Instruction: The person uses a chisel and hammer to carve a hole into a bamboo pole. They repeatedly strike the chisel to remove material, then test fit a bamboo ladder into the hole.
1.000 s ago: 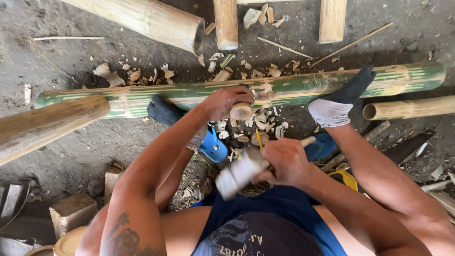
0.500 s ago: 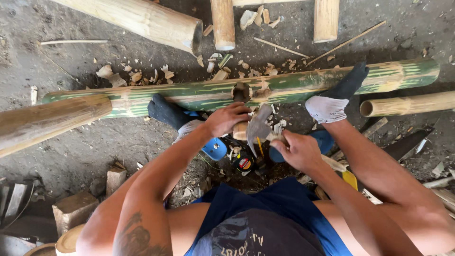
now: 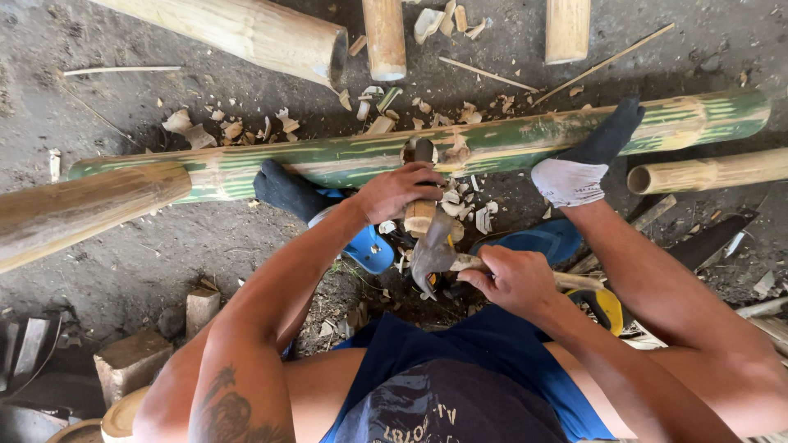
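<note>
A: Starting at our left hand: it is wrapped shut around the wooden handle of the chisel, knuckles toward the camera. The blade end reaches forward past the fingers and meets the green bamboo pole, which lies across the ground just beyond the hand, with our two socked feet propped against it on either side.

B: And to the right, nearer our body, our right hand is clenched on the shaft of the hammer. Its metal head sits just below the left hand, touching or almost touching the butt of the chisel handle; we cannot tell which.

A: To do this well, we judge the left hand should hold the chisel steady and in line with the hammer's path, fingers kept clear of the butt end.

B: Agreed. We should strike squarely on the handle's end, short and controlled, since a glancing blow could slip onto the knuckles right above it.

A: The feet matter too. Pressing both against the pole should stop it rolling away from the left hand.

B: Pale chips lie scattered about the left hand, and more bamboo lies beyond the pole. Farther right, past the right hand, a blue sandal rests on the ground.
</note>
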